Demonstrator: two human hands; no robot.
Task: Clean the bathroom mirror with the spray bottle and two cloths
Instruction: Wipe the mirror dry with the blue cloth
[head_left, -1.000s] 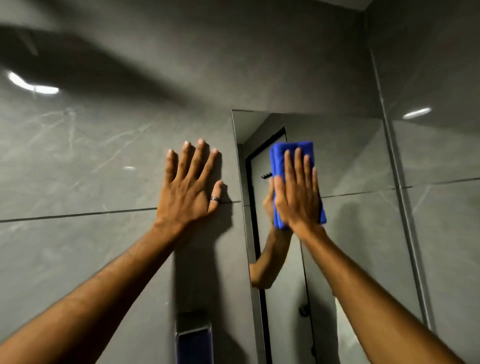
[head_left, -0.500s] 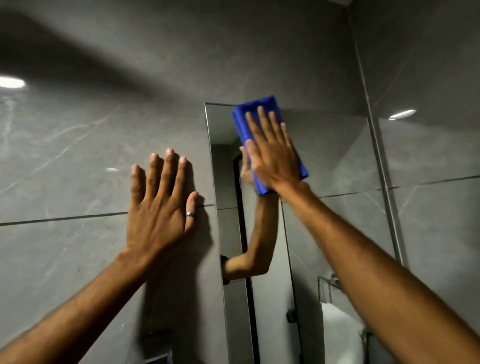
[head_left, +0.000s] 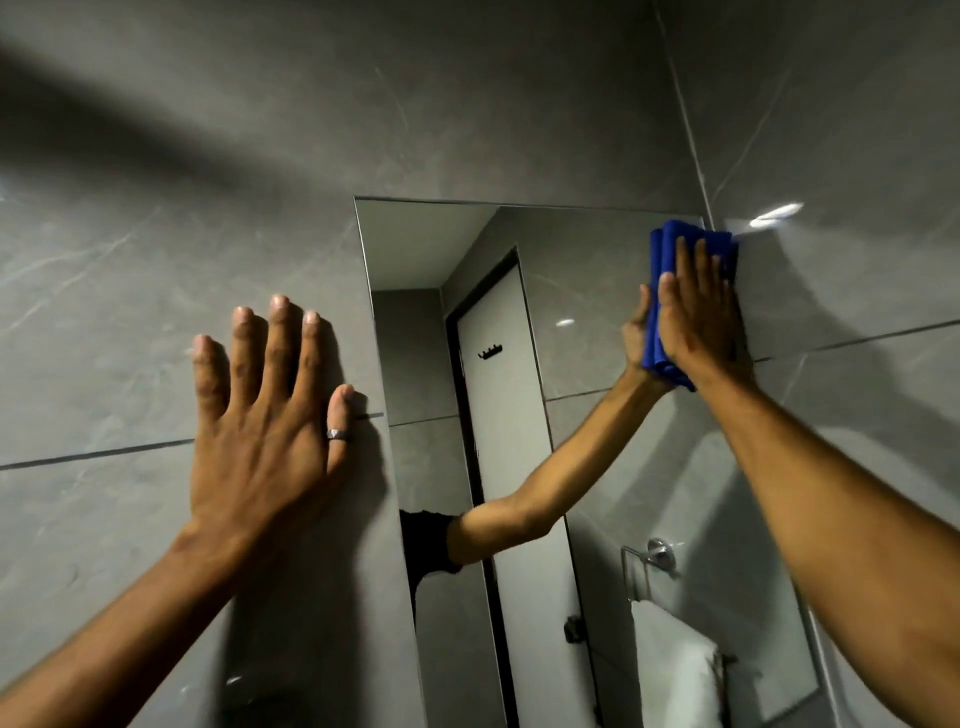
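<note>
R hand (head_left: 698, 317) flat, palm pressing folded blue cloth (head_left: 670, 244) onto mirror (head_left: 597, 312) at 1 o'clock corner. L hand (head_left: 260, 415) splayed open on wall tile (head_left: 104, 312), 9 o'clock. Risk: cloth overruns edge, corner left streaky; no pinch grip, so cloth could slip.

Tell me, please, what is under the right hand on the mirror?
A folded blue cloth lies under the right hand, pressed flat at the mirror's top right corner. The glass beneath the cloth is covered and cannot be seen.
</note>
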